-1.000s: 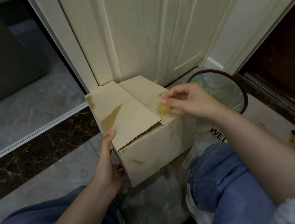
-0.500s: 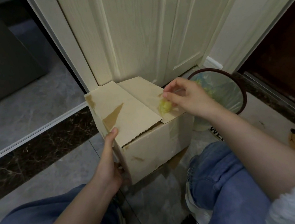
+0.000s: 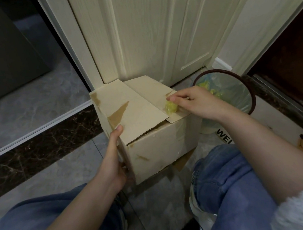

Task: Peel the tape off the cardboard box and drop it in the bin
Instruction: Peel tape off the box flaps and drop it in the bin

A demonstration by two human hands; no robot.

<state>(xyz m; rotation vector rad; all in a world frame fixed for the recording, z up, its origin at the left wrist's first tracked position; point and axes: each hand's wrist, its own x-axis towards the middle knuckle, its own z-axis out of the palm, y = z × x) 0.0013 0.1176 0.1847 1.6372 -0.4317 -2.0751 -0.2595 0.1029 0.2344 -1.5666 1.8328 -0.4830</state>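
Beside bin point(image 3: 250, 91), mat point(image 3: 273, 119) lettering "WE" readable

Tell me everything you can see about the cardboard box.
The cardboard box is pale tan, scuffed, with darker patches where its surface looks torn. It stands on the tiled floor against the door, top flaps folded shut and overlapping. The left hand holds its near left corner; the right hand holds crumpled yellowish tape on the right flap.

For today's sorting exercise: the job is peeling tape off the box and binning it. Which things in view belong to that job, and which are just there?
Part of the job:
cardboard box
yellow tape wad
bin
left hand, steadying the box
right hand, at the tape

Just there:
cream door
printed doormat
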